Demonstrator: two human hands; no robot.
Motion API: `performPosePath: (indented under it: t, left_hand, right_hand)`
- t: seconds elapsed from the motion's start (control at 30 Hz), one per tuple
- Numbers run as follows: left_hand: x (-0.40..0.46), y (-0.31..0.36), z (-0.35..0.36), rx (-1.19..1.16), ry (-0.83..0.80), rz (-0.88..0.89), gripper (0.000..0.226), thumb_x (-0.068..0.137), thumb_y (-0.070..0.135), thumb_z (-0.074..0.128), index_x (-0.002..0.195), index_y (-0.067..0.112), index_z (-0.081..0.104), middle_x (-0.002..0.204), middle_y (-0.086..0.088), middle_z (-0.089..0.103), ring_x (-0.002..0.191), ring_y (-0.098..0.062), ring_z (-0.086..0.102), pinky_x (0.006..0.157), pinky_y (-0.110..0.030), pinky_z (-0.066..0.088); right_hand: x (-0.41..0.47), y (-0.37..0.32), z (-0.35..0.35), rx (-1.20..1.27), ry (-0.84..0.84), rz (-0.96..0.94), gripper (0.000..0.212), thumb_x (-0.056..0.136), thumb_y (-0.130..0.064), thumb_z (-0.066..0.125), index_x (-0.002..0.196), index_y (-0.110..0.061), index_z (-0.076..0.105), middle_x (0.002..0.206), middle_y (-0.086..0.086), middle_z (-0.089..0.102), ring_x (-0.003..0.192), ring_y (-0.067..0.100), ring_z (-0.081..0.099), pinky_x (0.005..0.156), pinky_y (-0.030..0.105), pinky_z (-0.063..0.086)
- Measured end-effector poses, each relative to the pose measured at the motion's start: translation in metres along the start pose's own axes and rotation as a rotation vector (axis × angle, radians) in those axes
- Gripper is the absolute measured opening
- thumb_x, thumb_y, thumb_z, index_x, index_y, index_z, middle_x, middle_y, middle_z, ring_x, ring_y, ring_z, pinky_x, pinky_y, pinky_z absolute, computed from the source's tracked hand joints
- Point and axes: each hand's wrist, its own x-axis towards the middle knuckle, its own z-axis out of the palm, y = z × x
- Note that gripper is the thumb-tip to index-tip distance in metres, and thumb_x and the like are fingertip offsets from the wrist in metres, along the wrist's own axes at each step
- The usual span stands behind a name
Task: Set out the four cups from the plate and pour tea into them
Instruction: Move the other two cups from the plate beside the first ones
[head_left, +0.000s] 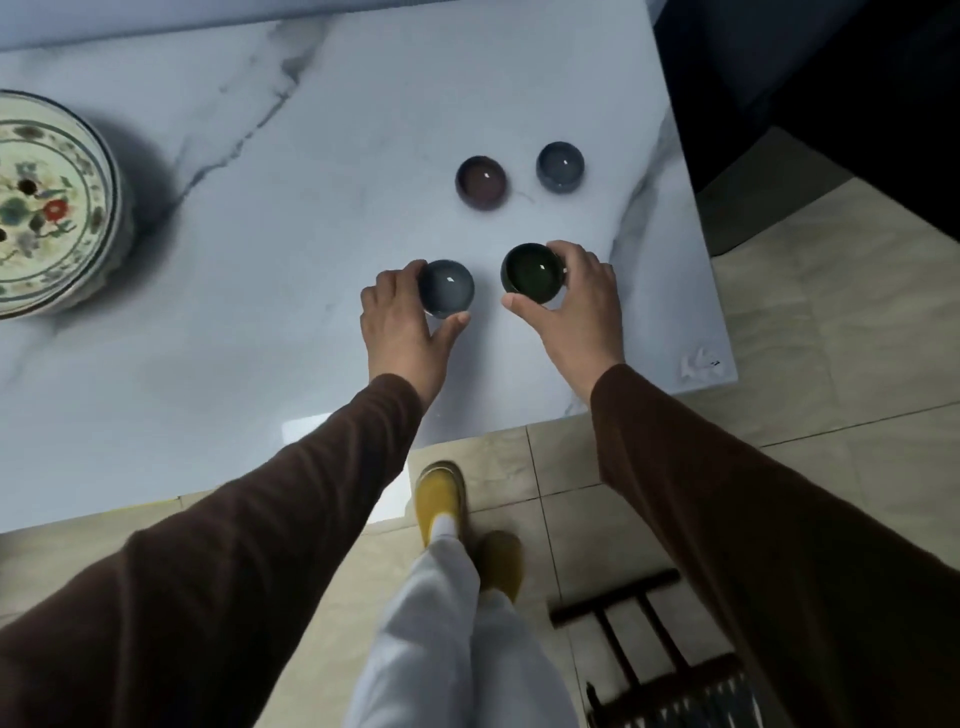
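Observation:
Several small cups stand on the white marble table (311, 130). A brown cup (481, 181) and a grey-blue cup (560, 166) sit apart at the back. My left hand (402, 322) wraps around a grey cup (447, 287) in front. My right hand (574, 306) grips a dark green cup (532, 269) beside it. Both held cups rest upright on the table. The painted plate (78, 156) with a flower pattern and holes lies at the far left. No teapot is in view.
The table's right edge and front corner (722, 374) lie close to my right hand. Below is a tiled floor with my yellow slippers (441, 493) and a dark wooden stool (649, 649). A dark piece of furniture (831, 78) stands at the upper right.

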Motion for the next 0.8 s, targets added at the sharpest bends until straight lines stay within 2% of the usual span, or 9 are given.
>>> performPosePath:
  t: [0.3, 0.67, 0.8]
  left_hand:
    - [0.04, 0.009, 0.045, 0.061, -0.062, 0.02, 0.063, 0.081, 0.035, 0.07, 0.136, 0.016, 0.045, 0.13, -0.009, 0.05, 0.118, -0.03, 0.041, 0.1, -0.039, 0.036]
    - [0.067, 0.025, 0.081, 0.091, -0.051, -0.022, 0.065, 0.08, 0.032, 0.071, 0.137, 0.015, 0.046, 0.13, -0.01, 0.051, 0.117, -0.033, 0.042, 0.1, -0.041, 0.037]
    - [0.067, 0.025, 0.084, 0.108, -0.052, -0.036, 0.066, 0.081, 0.031, 0.071, 0.139, 0.015, 0.044, 0.131, -0.01, 0.05, 0.118, -0.033, 0.041, 0.101, -0.041, 0.036]
  right_hand:
    - [0.06, 0.045, -0.001, -0.052, 0.019, 0.034, 0.065, 0.072, -0.044, 0.081, 0.126, -0.022, 0.052, 0.124, -0.002, 0.057, 0.117, 0.02, 0.044, 0.097, 0.038, 0.046]
    - [0.1, 0.081, 0.001, -0.028, -0.008, -0.032, 0.064, 0.072, -0.037, 0.082, 0.124, -0.017, 0.053, 0.123, 0.001, 0.055, 0.115, 0.022, 0.045, 0.096, 0.031, 0.042]
    - [0.107, 0.086, 0.001, -0.02, -0.011, -0.03, 0.063, 0.071, -0.036, 0.083, 0.124, -0.016, 0.053, 0.122, 0.002, 0.055, 0.116, 0.023, 0.045, 0.097, 0.034, 0.043]
